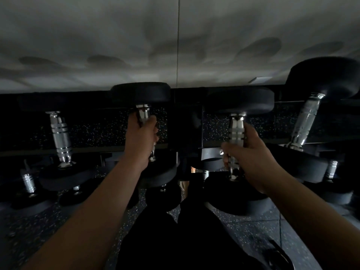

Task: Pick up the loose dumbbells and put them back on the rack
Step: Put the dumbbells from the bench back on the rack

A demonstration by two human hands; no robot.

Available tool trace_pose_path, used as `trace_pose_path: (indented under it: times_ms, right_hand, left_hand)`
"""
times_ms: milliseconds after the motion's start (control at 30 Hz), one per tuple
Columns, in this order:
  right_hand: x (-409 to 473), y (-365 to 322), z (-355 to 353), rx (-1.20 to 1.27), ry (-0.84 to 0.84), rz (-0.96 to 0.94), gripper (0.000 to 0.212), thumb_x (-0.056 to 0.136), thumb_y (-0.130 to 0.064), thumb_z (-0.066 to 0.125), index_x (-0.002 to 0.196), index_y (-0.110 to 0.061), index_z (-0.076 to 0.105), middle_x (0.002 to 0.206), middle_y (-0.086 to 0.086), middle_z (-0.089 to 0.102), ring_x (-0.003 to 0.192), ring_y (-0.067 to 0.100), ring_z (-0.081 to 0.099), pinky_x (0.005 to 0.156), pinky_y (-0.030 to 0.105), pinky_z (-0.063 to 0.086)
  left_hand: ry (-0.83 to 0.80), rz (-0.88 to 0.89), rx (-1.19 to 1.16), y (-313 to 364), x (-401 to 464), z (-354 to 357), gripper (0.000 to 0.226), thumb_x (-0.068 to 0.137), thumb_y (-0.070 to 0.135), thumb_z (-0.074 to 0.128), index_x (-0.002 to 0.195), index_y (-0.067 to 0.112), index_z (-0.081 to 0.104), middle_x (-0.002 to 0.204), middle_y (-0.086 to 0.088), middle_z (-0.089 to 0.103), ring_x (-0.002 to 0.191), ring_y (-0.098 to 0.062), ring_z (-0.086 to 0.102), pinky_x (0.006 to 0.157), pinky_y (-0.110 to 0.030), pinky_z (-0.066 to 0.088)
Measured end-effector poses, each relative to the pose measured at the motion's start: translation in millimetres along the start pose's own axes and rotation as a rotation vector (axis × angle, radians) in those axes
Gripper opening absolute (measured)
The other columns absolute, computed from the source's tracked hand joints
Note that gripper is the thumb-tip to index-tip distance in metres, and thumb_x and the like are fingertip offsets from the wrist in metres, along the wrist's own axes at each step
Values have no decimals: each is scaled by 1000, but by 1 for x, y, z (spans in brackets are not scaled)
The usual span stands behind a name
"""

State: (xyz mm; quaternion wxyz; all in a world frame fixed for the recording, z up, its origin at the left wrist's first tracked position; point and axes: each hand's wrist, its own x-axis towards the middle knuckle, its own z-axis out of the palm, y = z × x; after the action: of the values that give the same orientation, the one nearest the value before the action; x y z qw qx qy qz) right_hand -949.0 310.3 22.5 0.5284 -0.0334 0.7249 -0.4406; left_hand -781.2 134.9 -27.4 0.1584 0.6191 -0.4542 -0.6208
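Nearest the camera: dark trousers point(175, 240) over speckled rubber floor point(253, 230), both forearms reaching forward. Left hand point(141, 139) wrapped around chrome handle of left dumbbell point(141, 93), fingers curled tight; black heads at near and far ends of the handle, at rack level. Right hand point(251, 160) likewise clenched round chrome handle of right dumbbell point(240, 102), thumb across the grip. Contact with rack point(116, 148) for either held dumbbell: cannot tell in low light. Beside them on upper tier: racked dumbbell at left point(59, 137), tilted dumbbell at far right point(307, 121). Lower tier: further dumbbells point(28, 183), partly hidden. Beyond: pale wall point(97, 36), shadowed, with vertical seam point(178, 41).
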Motion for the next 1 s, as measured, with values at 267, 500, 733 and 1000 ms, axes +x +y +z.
trace_pose_path:
  times_ms: [267, 500, 733, 1000]
  right_hand:
    - [34, -7, -4, -58, 61, -38, 33, 88, -11, 68, 108, -31, 52, 84, 6, 62, 65, 22, 62, 64, 42, 56]
    - [53, -2, -5, -192, 102, -88, 33, 89, -13, 65, 114, -26, 49, 86, 4, 61, 68, 18, 61, 68, 41, 55]
    - [56, 13, -3, -264, 56, -90, 41, 92, -15, 64, 124, -28, 40, 87, 5, 60, 68, 17, 61, 65, 37, 54]
    - [53, 11, -13, -431, -18, -103, 62, 93, -22, 64, 142, -26, 26, 104, 7, 65, 86, 23, 68, 58, 26, 50]
  left_hand:
    - [59, 50, 79, -13, 4, 7, 18, 97, 19, 52, 114, 24, 48, 74, 2, 50, 57, -10, 47, 50, -26, 42]
    - [88, 119, 194, -16, 3, 13, 24, 97, 20, 50, 120, 20, 42, 84, -3, 52, 67, -17, 51, 70, -41, 47]
    - [136, 134, 279, -22, 1, 12, 23, 94, 30, 50, 116, 25, 44, 76, -1, 57, 61, -21, 56, 67, -48, 54]
    - [126, 132, 352, -15, -8, 11, 19, 97, 29, 50, 112, 24, 40, 93, -11, 64, 75, -27, 63, 69, -39, 51]
